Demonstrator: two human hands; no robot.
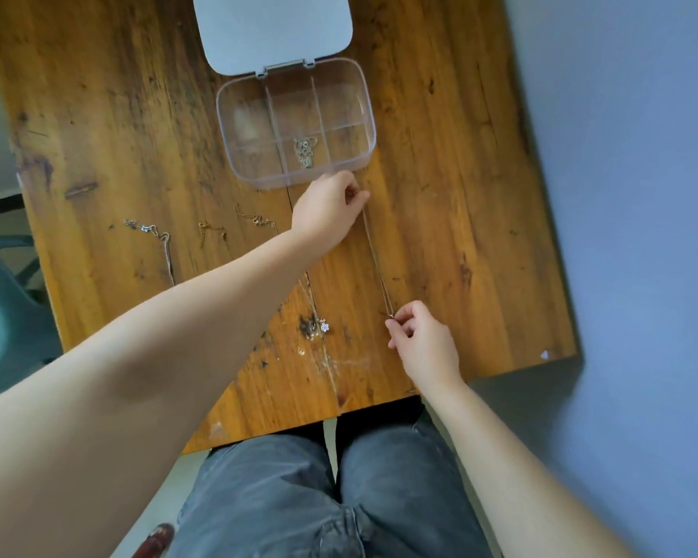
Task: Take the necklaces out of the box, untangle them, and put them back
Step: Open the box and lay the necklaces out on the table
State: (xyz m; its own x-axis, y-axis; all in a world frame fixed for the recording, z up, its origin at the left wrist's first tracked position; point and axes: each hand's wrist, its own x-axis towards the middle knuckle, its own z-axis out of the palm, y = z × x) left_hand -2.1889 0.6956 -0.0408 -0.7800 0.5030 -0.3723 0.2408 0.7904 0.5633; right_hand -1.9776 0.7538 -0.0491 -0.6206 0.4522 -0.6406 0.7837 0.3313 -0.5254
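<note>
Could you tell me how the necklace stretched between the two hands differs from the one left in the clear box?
The stretched necklace runs straight over the table, pinched by the left hand and right hand; the boxed necklace is a bunched heap. The first is outside the box; the second sits untouched in a middle compartment. Both are thin chains.

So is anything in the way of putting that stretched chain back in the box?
Nothing visible: the chain is held by both hands just in front of the open box. One compartment already holds a tangle; others look free.
</note>
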